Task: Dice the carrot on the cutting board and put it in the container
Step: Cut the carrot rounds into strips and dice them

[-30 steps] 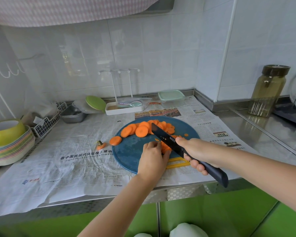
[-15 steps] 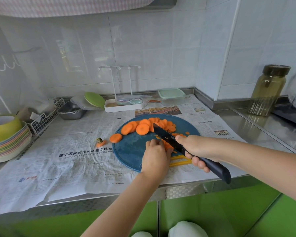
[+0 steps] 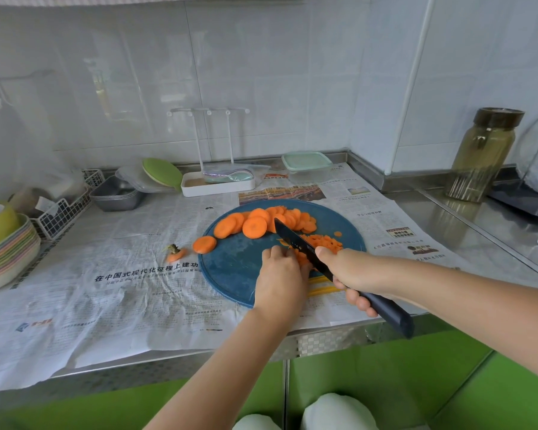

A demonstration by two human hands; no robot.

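A round blue cutting board [image 3: 230,268] lies on newspaper. Orange carrot slices [image 3: 255,226] fan across its far part, one slice [image 3: 204,244] sits at its left rim, and a heap of diced carrot [image 3: 325,243] lies right of the blade. My right hand [image 3: 351,271] grips the dark handle of a black knife [image 3: 295,243], whose blade slants over the board. My left hand [image 3: 281,280] rests on the board with curled fingertips holding carrot pieces against the blade; those pieces are mostly hidden. A clear container with a pale green lid [image 3: 306,166] stands behind the board.
The carrot top [image 3: 175,253] lies on the newspaper left of the board. At the back are a white tray [image 3: 218,183], metal tins [image 3: 117,195] and a wire basket [image 3: 64,209]. Stacked bowls [image 3: 3,252] sit far left, a glass jar [image 3: 482,156] far right.
The knife and both hands stay at the same spot on the board with small chopping shifts. The diced heap right of the blade looks bigger.
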